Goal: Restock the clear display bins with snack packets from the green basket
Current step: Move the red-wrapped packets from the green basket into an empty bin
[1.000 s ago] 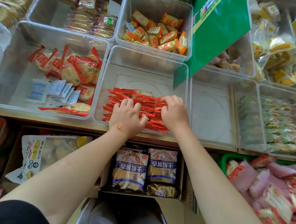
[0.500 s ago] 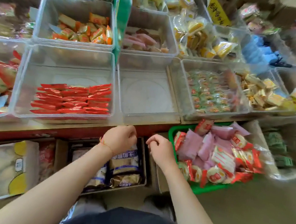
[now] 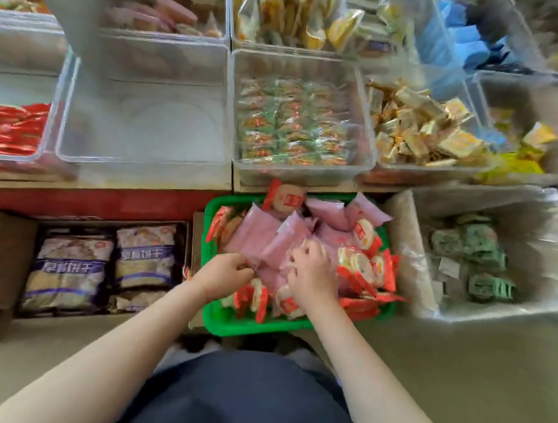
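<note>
Green basket (image 3: 221, 325): mostly full. We curl left hand (image 3: 221, 274) and right hand (image 3: 312, 273) fingers on pink packets (image 3: 268, 234). Empty bin (image 3: 142, 121) awaits.

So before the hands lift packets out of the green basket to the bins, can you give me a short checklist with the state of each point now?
1. Both hands in the green basket: ok, the left hand and right hand are among the packets.
2. Firm grip on packets: cannot tell; fingers curl into the pink packets, but blur hides the hold.
3. Stock left in basket: ok, pink packets and red-edged round packets fill it.
4. Free bin to receive them: ok, the clear bin up and left of the basket looks bare.
5. Matching bin for pink packets: cannot tell.
</note>
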`<state>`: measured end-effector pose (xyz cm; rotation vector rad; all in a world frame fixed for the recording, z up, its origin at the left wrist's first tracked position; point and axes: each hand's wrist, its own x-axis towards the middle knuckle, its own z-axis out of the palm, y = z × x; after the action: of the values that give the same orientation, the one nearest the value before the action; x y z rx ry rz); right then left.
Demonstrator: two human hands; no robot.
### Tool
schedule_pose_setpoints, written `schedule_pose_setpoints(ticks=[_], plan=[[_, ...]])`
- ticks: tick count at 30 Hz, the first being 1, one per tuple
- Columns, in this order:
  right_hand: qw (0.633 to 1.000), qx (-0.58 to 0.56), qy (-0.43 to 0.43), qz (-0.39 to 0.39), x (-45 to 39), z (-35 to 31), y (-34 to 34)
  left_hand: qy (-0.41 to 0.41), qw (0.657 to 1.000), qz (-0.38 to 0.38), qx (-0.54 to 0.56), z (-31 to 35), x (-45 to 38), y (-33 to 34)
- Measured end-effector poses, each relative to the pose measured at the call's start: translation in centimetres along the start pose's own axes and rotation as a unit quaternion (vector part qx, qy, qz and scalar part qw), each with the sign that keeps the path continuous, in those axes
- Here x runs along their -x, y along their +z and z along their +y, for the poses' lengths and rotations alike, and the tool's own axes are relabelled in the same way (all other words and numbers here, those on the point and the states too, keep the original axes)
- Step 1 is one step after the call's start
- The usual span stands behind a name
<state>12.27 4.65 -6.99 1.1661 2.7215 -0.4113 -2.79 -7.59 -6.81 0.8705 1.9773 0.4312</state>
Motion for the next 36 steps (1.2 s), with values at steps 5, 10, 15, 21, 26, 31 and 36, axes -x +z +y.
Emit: schedule_pose_setpoints(ticks=[5,10,15,21,26,31,36], plan=[[0.989,0.058,-0.087,-0.108,0.6,2.8,1.0,-0.039,0.999,0.005,0.01,2.9,-0.5,2.0],[0.975,0.104,-0.125,-0.15,1.5,3.6,1.8,-0.068,0.997,0.017,0.026,4.0,-0.8,2.8],[0.968,0.116,-0.175,-0.134,1.0,3.2,1.8,-0.088,0.996,-0.003,0.032,4.7,-0.6,3.5],[0.961,0.097,-0.174,-0.19,1.3,2.8,1.4,-0.106,0.991,0.013,0.085,3.7,-0.1,3.6],[0.952,-0.211,-0.048,-0.215,0.2,3.9,-1.9,-0.049,0.983,0.03,0.172,3.0,-0.1,3.3],[0.899,-0.374,0.009,-0.227,-0.9,3.7,-3.8,-0.012,0.98,0.009,0.199,3.5,0.2,2.7],[0.893,-0.422,0.107,-0.116,-0.5,2.8,-1.6,-0.103,0.962,0.112,0.227,1.4,0.8,2.3]])
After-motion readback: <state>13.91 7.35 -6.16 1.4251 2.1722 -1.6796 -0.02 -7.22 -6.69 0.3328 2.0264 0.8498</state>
